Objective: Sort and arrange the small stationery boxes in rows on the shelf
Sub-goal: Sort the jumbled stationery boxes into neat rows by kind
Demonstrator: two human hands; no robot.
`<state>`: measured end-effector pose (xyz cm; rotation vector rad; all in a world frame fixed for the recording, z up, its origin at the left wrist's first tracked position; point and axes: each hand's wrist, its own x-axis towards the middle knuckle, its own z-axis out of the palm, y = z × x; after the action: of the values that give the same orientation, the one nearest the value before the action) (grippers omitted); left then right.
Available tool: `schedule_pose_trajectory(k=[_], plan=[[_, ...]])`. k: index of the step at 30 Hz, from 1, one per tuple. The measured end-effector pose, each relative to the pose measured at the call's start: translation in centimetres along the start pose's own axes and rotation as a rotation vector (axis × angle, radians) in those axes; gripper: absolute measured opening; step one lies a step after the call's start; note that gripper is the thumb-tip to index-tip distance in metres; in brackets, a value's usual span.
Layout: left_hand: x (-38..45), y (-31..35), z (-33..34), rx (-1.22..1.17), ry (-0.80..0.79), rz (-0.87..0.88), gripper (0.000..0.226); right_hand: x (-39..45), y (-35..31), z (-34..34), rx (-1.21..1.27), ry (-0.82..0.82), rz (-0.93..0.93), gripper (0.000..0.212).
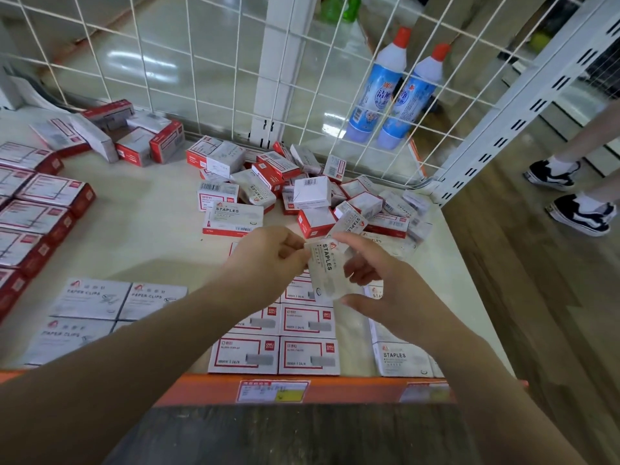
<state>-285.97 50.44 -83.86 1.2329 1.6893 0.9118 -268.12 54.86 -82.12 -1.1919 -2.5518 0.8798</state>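
Head view is looking down on a cream shelf (141, 229) with an orange front edge. Along the left edge of the shelf, red-sided boxes (43, 209) are lying flat in a row. Near the back left corner, some more red and white boxes (131, 139) are lying in a loose heap. At the front edge on the left, grey paper clip boxes (117, 300) are lying side by side, touching each other.

The left hand (268, 260) is reaching over the middle of the shelf, with its fingers curled and its thumb and fingertips pinching the top left corner of a white staples box (330, 273). Under the forearm, white boxes with red frames (275, 354) are standing in neat rows up to the front edge.

The staples box is being held tilted above these rows, not touching the shelf. The right hand (379, 283) is gripping the same box from the right side, with the thumb under its lower edge and the fingers half open behind it. So both hands are closed on one box, close together.

Behind the hands, toward the back right corner, an unsorted pile of small boxes (312, 193) is lying against the wire grid (214, 62). At the front right corner, more staples boxes (399, 360) are lying flat. Behind the grid, two blue bottles (392, 95) are standing.
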Motion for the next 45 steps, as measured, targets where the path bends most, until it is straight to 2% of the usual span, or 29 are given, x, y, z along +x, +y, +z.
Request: schedule_pose_trajectory(k=[4,8,12,19,22,25,30,45], plan=[[0.0,-0.1,0.1,-0.036,0.098,-0.016,0.016,-0.4,0.0,1.5,0.052,-0.003,0.131,0.084],[-0.1,-0.2,0.3,-0.111,0.167,-0.030,0.020,-0.4,-0.4,3.4,0.115,0.090,0.235,0.069],[-0.6,-0.6,0.5,-0.109,0.160,-0.060,0.021,-0.1,-0.5,4.2,0.160,0.198,0.225,0.055],[-1.2,-1.4,0.2,0.090,0.114,-0.035,0.016,-0.2,-0.4,3.5,0.116,0.223,0.123,0.046],[-1.4,-1.8,0.0,0.162,0.081,-0.003,0.011,-0.1,-0.3,2.7,0.093,0.200,0.083,0.045],[-1.8,-2.1,-0.1,0.219,0.038,0.007,0.023,-0.1,-0.1,2.1,0.089,0.195,0.041,0.050],[-2.3,-1.9,0.0,0.268,0.019,0.025,0.028,0.1,0.1,1.2,0.087,0.203,-0.008,0.063],[-2.6,-1.3,1.1,0.279,0.018,0.031,0.032,0.0,1.3,0.3,0.110,0.166,0.016,0.057]])
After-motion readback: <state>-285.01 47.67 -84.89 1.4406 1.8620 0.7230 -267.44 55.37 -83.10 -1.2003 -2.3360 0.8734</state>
